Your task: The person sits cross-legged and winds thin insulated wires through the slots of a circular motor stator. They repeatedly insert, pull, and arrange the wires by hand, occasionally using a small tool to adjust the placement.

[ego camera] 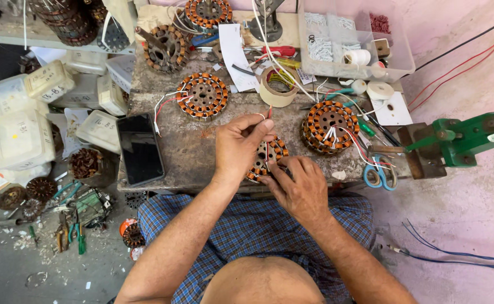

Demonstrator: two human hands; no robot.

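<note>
A round copper-wound motor stator lies at the near edge of a worn workbench. My left hand rests over it and pinches thin red and white lead wires between thumb and fingers. At the stator's lower right rim, my right hand presses its fingers on the windings. Most of the stator is hidden under both hands.
Two more stators lie on the bench, with a black phone, a tape roll, blue-handled scissors and a green clamp tool. A clear parts box stands behind. White tubs and tools litter the floor at left.
</note>
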